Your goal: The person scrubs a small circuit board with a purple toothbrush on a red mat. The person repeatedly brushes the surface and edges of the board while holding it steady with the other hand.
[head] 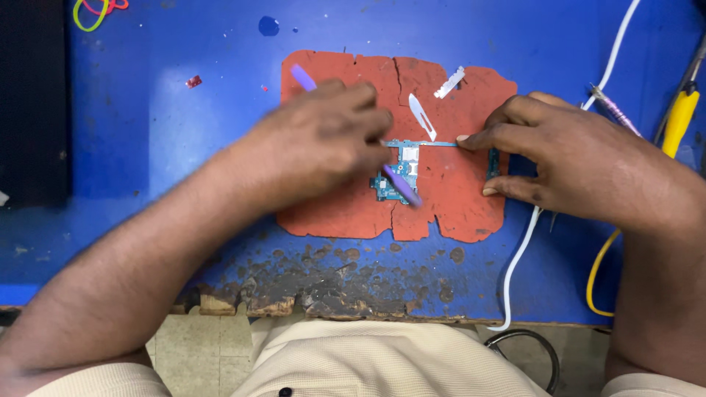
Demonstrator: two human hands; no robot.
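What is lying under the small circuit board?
The circuit board lies on a cracked red mat, on the blue table. The left hand and its purple tool cover part of the board.

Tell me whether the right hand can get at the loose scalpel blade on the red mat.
Probably yes: the scalpel blade lies bare on the red mat, just beyond the right hand fingertips, with nothing between.

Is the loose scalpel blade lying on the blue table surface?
No, the scalpel blade lies on the red mat, just above the circuit board.
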